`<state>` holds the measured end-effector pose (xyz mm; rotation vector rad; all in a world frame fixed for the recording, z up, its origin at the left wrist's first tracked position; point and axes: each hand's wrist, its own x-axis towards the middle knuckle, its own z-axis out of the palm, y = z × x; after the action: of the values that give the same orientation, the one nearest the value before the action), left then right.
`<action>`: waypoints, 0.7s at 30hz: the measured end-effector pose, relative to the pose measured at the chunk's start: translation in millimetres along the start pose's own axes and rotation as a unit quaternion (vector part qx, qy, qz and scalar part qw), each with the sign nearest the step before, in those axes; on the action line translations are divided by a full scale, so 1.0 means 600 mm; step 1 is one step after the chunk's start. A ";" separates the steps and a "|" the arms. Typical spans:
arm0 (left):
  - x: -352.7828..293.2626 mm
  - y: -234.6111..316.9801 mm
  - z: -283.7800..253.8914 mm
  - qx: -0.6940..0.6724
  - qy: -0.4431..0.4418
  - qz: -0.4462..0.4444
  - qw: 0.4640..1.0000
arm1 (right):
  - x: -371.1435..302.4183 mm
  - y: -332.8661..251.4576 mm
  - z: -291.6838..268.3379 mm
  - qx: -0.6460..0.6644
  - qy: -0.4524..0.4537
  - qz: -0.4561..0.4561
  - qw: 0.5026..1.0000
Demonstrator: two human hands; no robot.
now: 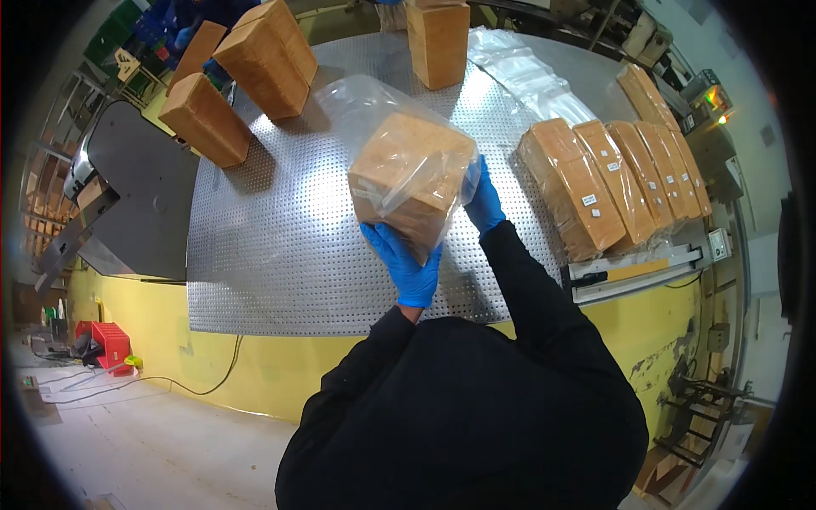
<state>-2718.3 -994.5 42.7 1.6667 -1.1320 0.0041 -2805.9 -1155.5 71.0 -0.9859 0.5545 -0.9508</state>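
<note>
A large brown bread loaf [408,161] sits in a clear plastic bag [353,102], tilted up above the perforated metal table [280,293]. The bag's loose end spreads past the loaf's far left side. My blue-gloved left hand [404,265] holds the loaf from its near lower end, fingers spread against it through the film. At the loaf's right side, my blue-gloved right hand [484,200] is closed on the bag, its fingertips partly hidden by the film.
Several bagged loaves [574,191] with small white labels stand in a row at the right. Flat clear bags [527,72] lie at the back right. Unbagged loaves [206,121] stand at the far left and far middle. A dark grey machine [136,191] adjoins the table's left edge.
</note>
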 end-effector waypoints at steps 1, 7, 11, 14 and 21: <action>0.007 -0.004 0.006 -0.011 0.020 0.002 1.000 | 0.001 -0.010 0.010 -0.084 0.002 0.006 0.996; 0.023 -0.044 -0.014 -0.229 0.038 -0.062 0.971 | -0.014 -0.001 0.007 0.108 -0.081 0.095 0.986; -0.027 -0.104 0.008 -0.024 0.047 0.089 0.995 | 0.014 0.011 0.041 -0.310 -0.141 -0.118 0.933; -0.077 -0.136 0.000 0.139 -0.194 0.238 0.941 | 0.064 0.069 -0.036 -0.171 -0.131 -0.013 0.976; 0.081 -0.077 -0.107 -0.249 0.024 -0.125 0.960 | -0.045 0.104 0.030 0.063 0.168 -0.012 0.984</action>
<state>-2628.2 -979.5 60.8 1.3332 -0.7938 -0.3723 -2779.8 -1110.3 24.1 -0.7238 0.7549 -1.1682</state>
